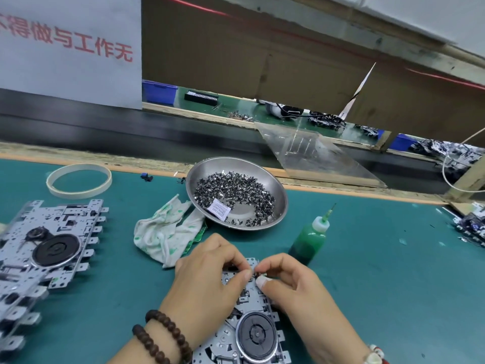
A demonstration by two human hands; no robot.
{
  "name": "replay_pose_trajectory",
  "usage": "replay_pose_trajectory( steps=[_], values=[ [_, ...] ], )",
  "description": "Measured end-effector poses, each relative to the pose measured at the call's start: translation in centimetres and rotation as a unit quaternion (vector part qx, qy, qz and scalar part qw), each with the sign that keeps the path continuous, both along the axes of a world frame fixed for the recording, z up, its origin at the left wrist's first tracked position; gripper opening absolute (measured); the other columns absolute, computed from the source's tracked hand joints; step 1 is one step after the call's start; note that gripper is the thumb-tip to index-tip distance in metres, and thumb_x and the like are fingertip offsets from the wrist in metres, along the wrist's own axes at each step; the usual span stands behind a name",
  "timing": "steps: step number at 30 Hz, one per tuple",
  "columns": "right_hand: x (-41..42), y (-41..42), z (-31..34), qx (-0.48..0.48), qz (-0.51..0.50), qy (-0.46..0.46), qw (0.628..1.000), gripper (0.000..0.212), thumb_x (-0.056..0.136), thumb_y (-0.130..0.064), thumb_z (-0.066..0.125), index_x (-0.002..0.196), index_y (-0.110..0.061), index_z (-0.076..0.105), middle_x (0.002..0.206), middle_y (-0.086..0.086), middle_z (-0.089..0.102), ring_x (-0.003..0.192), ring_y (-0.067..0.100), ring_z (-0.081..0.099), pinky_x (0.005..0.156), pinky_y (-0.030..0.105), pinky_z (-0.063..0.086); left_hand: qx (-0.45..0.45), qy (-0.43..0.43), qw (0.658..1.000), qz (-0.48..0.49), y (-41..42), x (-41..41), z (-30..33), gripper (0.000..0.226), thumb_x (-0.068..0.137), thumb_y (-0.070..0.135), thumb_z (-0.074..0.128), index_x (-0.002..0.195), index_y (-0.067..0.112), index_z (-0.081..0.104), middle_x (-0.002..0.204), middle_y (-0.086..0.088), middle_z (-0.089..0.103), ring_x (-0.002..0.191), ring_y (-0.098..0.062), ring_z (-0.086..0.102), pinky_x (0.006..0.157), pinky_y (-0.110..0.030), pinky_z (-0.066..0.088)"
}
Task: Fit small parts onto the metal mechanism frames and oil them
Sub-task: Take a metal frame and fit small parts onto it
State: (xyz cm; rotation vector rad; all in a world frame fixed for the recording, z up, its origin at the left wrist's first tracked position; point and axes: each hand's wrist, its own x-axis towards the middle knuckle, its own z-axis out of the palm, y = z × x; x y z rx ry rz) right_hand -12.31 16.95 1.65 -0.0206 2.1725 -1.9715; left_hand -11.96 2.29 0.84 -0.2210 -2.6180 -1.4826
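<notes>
Head view: a small part (258, 274) is being pinched by both the left hand (210, 274) and right hand (291, 279) over the metal frame (252, 321), lower centre, for seating; the oil bottle (311, 239) is being kept beside them.

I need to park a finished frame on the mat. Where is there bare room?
Bare mat lies right of the green oil bottle, before the frames at the right edge. Crowded: around the steel dish, rag and left frame stack.

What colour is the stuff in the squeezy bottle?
Green, inside the small plastic squeeze bottle; clearest in the head view.
</notes>
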Motion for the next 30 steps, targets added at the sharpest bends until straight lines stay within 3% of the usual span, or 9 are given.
replay_pose_trajectory(
  steps=[11, 18, 20, 22, 25, 28, 30],
  values=[
    [0.2, -0.5, 0.0, -0.002, -0.032, -0.009, 0.999, 0.021, 0.081, 0.012, 0.057, 0.076, -0.009, 0.06, 0.069, 0.004, 0.06, 0.054, 0.006, 0.048, 0.053, 0.012, 0.039, -0.011, 0.016, 1.0, -0.01, -0.1, 0.0, -0.3, 0.019, 0.083, 0.028, 0.062, 0.068, 0.037, 0.054, 0.084, 0.016, 0.049, 0.09, 0.003, 0.046, 0.094, -0.037, 0.037],
    [0.2, -0.7, 0.3, -0.007, -0.041, -0.03, 0.999, 0.023, 0.081, 0.012, 0.055, 0.075, -0.01, 0.061, 0.066, 0.002, 0.06, 0.061, 0.013, 0.051, 0.059, 0.019, 0.04, -0.068, 0.074, 0.995, -0.021, 0.0, 0.6, 0.0, 0.026, 0.087, 0.031, 0.057, 0.072, 0.05, 0.048, 0.091, 0.027, 0.045, 0.095, 0.005, 0.04, 0.092, -0.03, 0.035],
    [0.3, -0.8, 0.4, -0.006, -0.042, -0.033, 0.999, 0.022, 0.081, 0.01, 0.056, 0.075, -0.01, 0.06, 0.068, 0.003, 0.06, 0.061, 0.011, 0.051, 0.058, 0.017, 0.041, -0.096, 0.098, 0.99, -0.032, -0.2, 0.8, -0.1, 0.023, 0.086, 0.028, 0.057, 0.076, 0.048, 0.054, 0.089, 0.026, 0.046, 0.09, 0.002, 0.043, 0.085, -0.032, 0.039],
    [0.3, -0.9, 0.4, -0.016, -0.052, -0.042, 0.998, 0.02, 0.081, 0.009, 0.057, 0.077, -0.011, 0.058, 0.07, 0.007, 0.058, 0.061, 0.013, 0.05, 0.057, 0.019, 0.04, -0.142, 0.151, 0.978, -0.032, -0.3, 0.9, 0.0, 0.014, 0.08, 0.025, 0.053, 0.078, 0.038, 0.057, 0.082, 0.021, 0.051, 0.076, -0.006, 0.049, 0.069, -0.036, 0.047],
    [0.2, -1.0, 0.4, -0.014, -0.058, -0.05, 0.997, 0.022, 0.08, 0.008, 0.058, 0.078, -0.013, 0.058, 0.073, 0.01, 0.056, 0.064, 0.017, 0.049, 0.057, 0.022, 0.038, -0.191, 0.177, 0.964, -0.047, -0.2, 1.1, 0.5, 0.015, 0.07, 0.028, 0.038, 0.083, 0.034, 0.043, 0.077, 0.016, 0.054, 0.062, -0.01, 0.049, 0.053, -0.029, 0.046],
    [0.6, -0.6, 0.4, -0.006, -0.041, -0.04, 0.998, 0.018, 0.082, 0.004, 0.06, 0.084, -0.014, 0.06, 0.082, 0.008, 0.062, 0.072, 0.016, 0.055, 0.066, 0.026, 0.044, -0.19, 0.16, 0.968, -0.045, -0.3, 1.2, 0.3, 0.015, 0.071, 0.028, 0.038, 0.08, 0.034, 0.048, 0.078, 0.018, 0.053, 0.065, -0.008, 0.049, 0.056, -0.028, 0.045],
    [1.1, 0.4, 0.3, 0.003, -0.074, -0.01, 0.997, 0.016, 0.082, 0.001, 0.061, 0.087, -0.014, 0.063, 0.083, -0.003, 0.067, 0.071, 0.006, 0.06, 0.074, 0.029, 0.049, -0.168, 0.135, 0.976, -0.032, -0.3, 1.1, -0.1, 0.017, 0.077, 0.026, 0.043, 0.078, 0.034, 0.058, 0.085, 0.022, 0.051, 0.076, -0.006, 0.048, 0.069, -0.03, 0.044]
  ],
)
